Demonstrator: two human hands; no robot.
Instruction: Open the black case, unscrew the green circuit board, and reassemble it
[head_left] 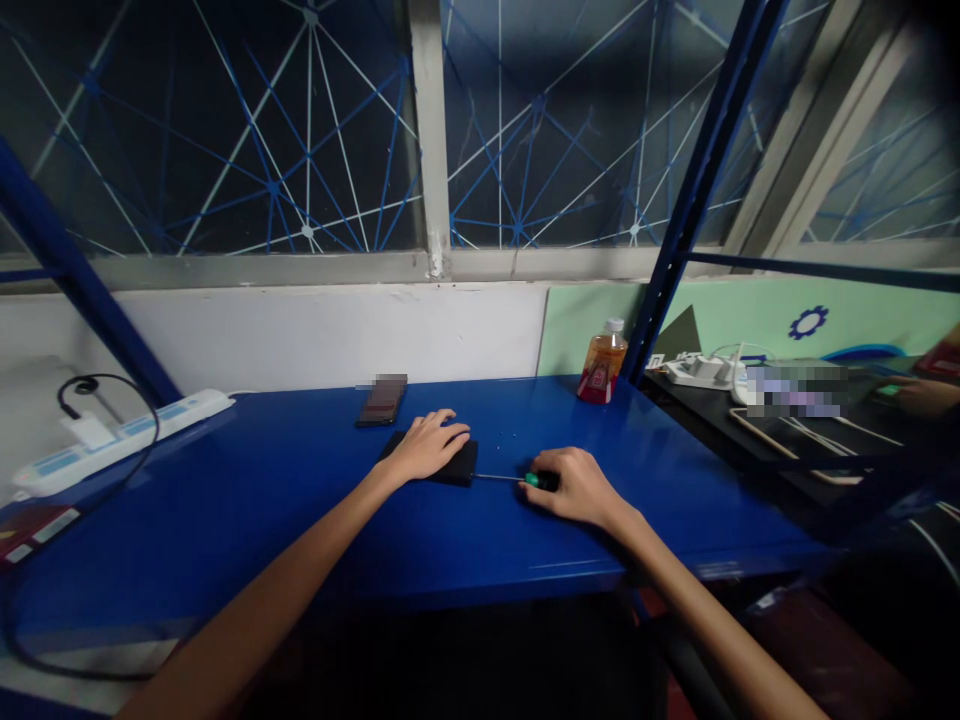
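A flat black box (459, 470) lies on the blue table (300, 520). On top of it rests my left hand (431, 445), palm down with its fingers spread. Closed around the black and green handle of a screwdriver (532, 480) is my right hand (574, 482). The thin metal shaft runs left, level with the table, and its tip meets the right side of the box. Whether the tip sits in a screw is too small to tell. A few tiny bits, perhaps screws (514, 435), lie on the table beyond the shaft.
A dark phone (382, 402) lies behind the box. An orange-red drink bottle (601, 365) stands at the back right corner. A white power strip (150, 430) with a black cable lies at the left. Blue frame posts (686, 180) flank the table; another person's hand (919, 397) shows far right.
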